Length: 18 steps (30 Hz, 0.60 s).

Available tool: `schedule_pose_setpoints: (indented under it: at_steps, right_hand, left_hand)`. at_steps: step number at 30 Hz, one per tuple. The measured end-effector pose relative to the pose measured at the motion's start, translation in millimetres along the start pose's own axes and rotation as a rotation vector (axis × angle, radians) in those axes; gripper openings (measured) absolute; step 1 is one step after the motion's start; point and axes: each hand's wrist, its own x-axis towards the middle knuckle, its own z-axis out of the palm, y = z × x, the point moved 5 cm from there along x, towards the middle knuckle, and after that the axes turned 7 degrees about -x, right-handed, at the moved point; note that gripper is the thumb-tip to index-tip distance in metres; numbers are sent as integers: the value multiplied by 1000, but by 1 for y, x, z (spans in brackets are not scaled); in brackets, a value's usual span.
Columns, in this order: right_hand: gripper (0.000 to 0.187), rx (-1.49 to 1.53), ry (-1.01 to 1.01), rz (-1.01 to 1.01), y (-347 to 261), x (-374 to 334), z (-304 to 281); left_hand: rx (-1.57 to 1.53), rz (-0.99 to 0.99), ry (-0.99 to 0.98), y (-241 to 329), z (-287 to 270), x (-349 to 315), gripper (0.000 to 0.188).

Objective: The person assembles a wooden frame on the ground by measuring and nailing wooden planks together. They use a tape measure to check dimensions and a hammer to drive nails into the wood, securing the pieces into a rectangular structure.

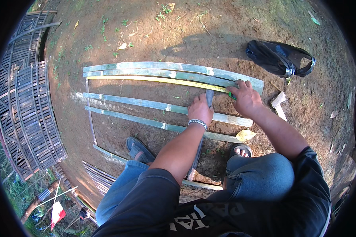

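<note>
Several split bamboo slats (132, 100) lie roughly side by side across two thinner crosspieces on the ground. A yellow measuring tape blade (154, 80) is stretched along the near edge of the two far slats (146, 72), from the left end to my right hand (246, 98). The fingers of that hand are closed around the tape measure's case, of which only a green bit (232, 95) shows. My left hand (200, 108), with a chain bracelet at its wrist, grips the right crosspiece (209, 96) between fingers and thumb, just short of the tape.
A black plastic bag (279, 59) lies at the far right, with a pale wood offcut (279, 106) nearer me. Stacked bamboo lattice panels (27, 114) stand at the left. A dry yellow leaf (246, 135) rests by the slat ends. My sandalled feet straddle the right crosspiece.
</note>
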Motion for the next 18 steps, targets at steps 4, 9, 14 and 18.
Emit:
schedule_pose_setpoints:
  at_steps: [4,9,14,18]
  right_hand:
    - [56,15,5,-1,0,-1,-1]
    - [55,23,15,0,1,-1,1]
    - [55,33,9,1,0,0,0]
    - [55,27,9,4,1,-1,0]
  left_hand:
    - [-2,-7,-4,0,-1,0,61]
    - [-20,-26,-2,1,-2,0,61]
    - [-13,-38,-10,0,-3,1,61]
    - [10,-39,-21,3,-2,1,60]
